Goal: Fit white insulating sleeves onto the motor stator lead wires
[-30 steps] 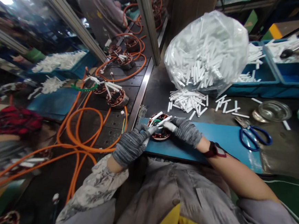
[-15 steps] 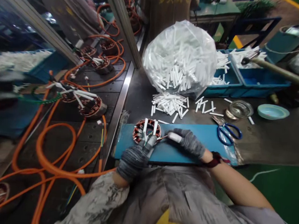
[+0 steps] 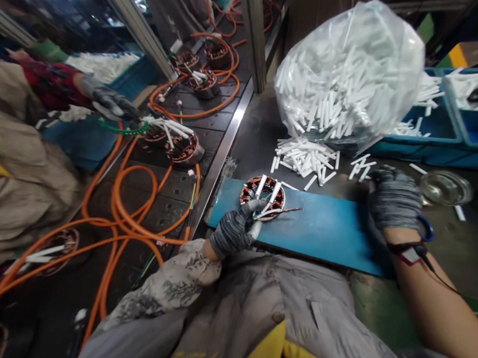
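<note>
A copper-wound stator (image 3: 245, 193) with white sleeves standing in it rests on the left part of the blue board (image 3: 322, 224). My left hand (image 3: 235, 231), in a grey striped glove, pinches the wires and a white sleeve at the stator's near edge. Twisted wire ends (image 3: 292, 209) stick out to the right. My right hand (image 3: 395, 197), gloved too, is over the dark table beyond the board's right end, beside a few loose white tubes (image 3: 360, 167). Its fingertips are hidden behind the glove. Blue scissor handles (image 3: 427, 229) show partly beneath the right wrist.
Behind the board lie a pile of white tubes (image 3: 307, 158) and a big clear bag (image 3: 350, 72) of them. Blue bins (image 3: 431, 150) and a glass dish (image 3: 445, 188) are at right. Leftward, orange cables (image 3: 117, 191) loop past more stators (image 3: 187, 150); another person's gloved hand (image 3: 108, 100) reaches there.
My right hand has let go of the wires and moved right, off the board to near the loose tubes. My left hand stays at the stator. The view has shifted, and the other person's arm shows more.
</note>
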{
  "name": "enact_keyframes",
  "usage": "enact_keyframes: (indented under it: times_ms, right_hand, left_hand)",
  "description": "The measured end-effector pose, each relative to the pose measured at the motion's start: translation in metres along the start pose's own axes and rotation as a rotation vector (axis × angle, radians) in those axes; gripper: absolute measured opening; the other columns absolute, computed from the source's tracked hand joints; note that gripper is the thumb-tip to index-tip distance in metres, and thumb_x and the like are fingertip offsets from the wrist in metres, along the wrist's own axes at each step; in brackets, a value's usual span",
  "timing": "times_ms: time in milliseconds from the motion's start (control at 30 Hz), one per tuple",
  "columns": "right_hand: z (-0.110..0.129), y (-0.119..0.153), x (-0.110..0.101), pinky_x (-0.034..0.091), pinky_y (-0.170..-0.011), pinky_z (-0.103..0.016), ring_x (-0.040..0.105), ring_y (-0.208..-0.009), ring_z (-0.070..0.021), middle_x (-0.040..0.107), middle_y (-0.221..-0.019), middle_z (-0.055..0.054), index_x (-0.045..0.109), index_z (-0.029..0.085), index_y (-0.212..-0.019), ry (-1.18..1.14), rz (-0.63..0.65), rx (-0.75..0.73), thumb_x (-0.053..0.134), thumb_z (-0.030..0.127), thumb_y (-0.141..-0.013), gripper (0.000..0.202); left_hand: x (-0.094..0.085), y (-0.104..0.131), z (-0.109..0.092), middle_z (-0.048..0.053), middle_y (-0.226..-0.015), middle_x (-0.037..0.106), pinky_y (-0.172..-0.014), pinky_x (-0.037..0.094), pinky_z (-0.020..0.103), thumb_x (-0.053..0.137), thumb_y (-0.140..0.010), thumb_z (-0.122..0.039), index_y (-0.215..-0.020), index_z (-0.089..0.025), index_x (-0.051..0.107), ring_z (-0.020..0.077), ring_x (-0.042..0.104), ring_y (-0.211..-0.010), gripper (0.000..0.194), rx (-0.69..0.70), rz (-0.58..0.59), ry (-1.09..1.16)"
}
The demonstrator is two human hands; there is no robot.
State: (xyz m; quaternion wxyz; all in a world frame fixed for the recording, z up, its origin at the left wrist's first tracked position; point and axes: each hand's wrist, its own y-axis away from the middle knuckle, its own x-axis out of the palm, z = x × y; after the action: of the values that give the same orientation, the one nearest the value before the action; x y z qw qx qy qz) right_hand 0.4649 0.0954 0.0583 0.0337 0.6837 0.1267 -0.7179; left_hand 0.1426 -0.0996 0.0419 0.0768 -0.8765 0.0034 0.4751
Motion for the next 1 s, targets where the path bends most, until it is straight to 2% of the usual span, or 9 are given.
enact_keyframes:
  times_ms: [100,233,367,433,500,667,833,900,1000]
  right_hand:
    - [0.007,0.004,-0.007,0.048,-0.080,-0.048,0.067,-0.093,-0.0365,0.072,-0.103,-0.024,0.069,0.013,-0.114,-0.054,-0.006,0.009,0.044,0.029,-0.099,0.034]
    - [0.012,0.008,-0.008,0.054,-0.081,-0.052,0.072,-0.090,-0.0377,0.076,-0.095,-0.021,0.073,0.013,-0.115,-0.208,0.042,0.028,0.050,0.034,-0.097,0.037]
    - [0.036,0.032,-0.013,0.059,-0.088,-0.042,0.075,-0.095,-0.0273,0.079,-0.106,-0.009,0.075,0.023,-0.116,-0.724,0.101,-0.196,0.059,0.048,-0.095,0.036]
    - [0.052,0.046,-0.016,0.060,-0.084,-0.037,0.076,-0.092,-0.0235,0.080,-0.102,-0.006,0.077,0.024,-0.108,-0.979,0.144,-0.292,0.063,0.046,-0.094,0.030]
    - [0.064,0.055,-0.016,0.061,-0.079,-0.035,0.076,-0.087,-0.0225,0.081,-0.097,-0.006,0.078,0.022,-0.103,-1.090,0.150,-0.320,0.067,0.042,-0.092,0.025]
    - [0.075,0.056,-0.012,0.059,-0.077,-0.031,0.074,-0.083,-0.0183,0.080,-0.095,-0.004,0.078,0.023,-0.108,-1.108,0.118,-0.500,0.068,0.034,-0.096,0.019]
    - [0.078,0.051,-0.019,0.055,-0.075,-0.032,0.070,-0.083,-0.0183,0.078,-0.098,-0.007,0.078,0.023,-0.112,-0.892,-0.093,-0.845,0.059,0.028,-0.102,0.022]
    - [0.076,0.052,-0.023,0.054,-0.073,-0.032,0.070,-0.080,-0.0183,0.077,-0.095,-0.007,0.078,0.022,-0.112,-0.839,-0.116,-0.826,0.059,0.028,-0.102,0.022]
    - [0.068,0.055,-0.025,0.055,-0.076,-0.032,0.071,-0.082,-0.0185,0.077,-0.093,-0.004,0.076,0.022,-0.112,-0.905,-0.090,-0.583,0.067,0.032,-0.099,0.019]
  left_hand:
    - [-0.001,0.000,0.002,0.006,-0.123,0.077,-0.106,0.061,0.041,0.055,-0.094,-0.017,-0.129,-0.023,0.069,0.0233,0.075,-0.114,0.038,0.073,-0.097,0.043]
    - [-0.002,-0.003,0.006,0.007,-0.122,0.078,-0.105,0.061,0.034,0.051,-0.098,-0.015,-0.127,-0.020,0.072,0.0201,0.076,-0.113,0.037,0.209,-0.136,0.042]
    - [-0.004,-0.004,0.006,0.006,-0.124,0.077,-0.104,0.061,0.031,0.052,-0.098,-0.013,-0.129,-0.021,0.072,0.0195,0.076,-0.113,0.037,0.271,-0.148,-0.002]
    - [-0.004,-0.004,0.005,0.006,-0.122,0.078,-0.103,0.062,0.030,0.054,-0.098,-0.013,-0.128,-0.021,0.073,0.0195,0.076,-0.110,0.036,0.276,-0.169,-0.017]
    - [-0.004,-0.004,0.006,0.006,-0.122,0.078,-0.103,0.062,0.031,0.054,-0.098,-0.013,-0.127,-0.021,0.073,0.0198,0.076,-0.111,0.036,0.274,-0.186,-0.026]
    - [-0.002,-0.006,0.006,0.007,-0.123,0.078,-0.103,0.062,0.031,0.053,-0.097,-0.012,-0.126,-0.019,0.073,0.0200,0.076,-0.112,0.036,0.308,-0.207,-0.003]
    - [0.001,-0.006,0.005,0.005,-0.117,0.079,-0.102,0.063,0.032,0.053,-0.097,-0.012,-0.125,-0.020,0.073,0.0195,0.077,-0.108,0.035,0.280,-0.236,0.043]
    - [0.003,-0.006,0.005,0.005,-0.118,0.079,-0.102,0.063,0.032,0.054,-0.096,-0.011,-0.126,-0.021,0.072,0.0195,0.077,-0.108,0.037,0.279,-0.249,0.054]
    - [0.002,-0.006,0.003,0.005,-0.120,0.079,-0.102,0.063,0.032,0.056,-0.095,-0.008,-0.128,-0.021,0.071,0.0200,0.077,-0.109,0.038,0.298,-0.264,0.054]
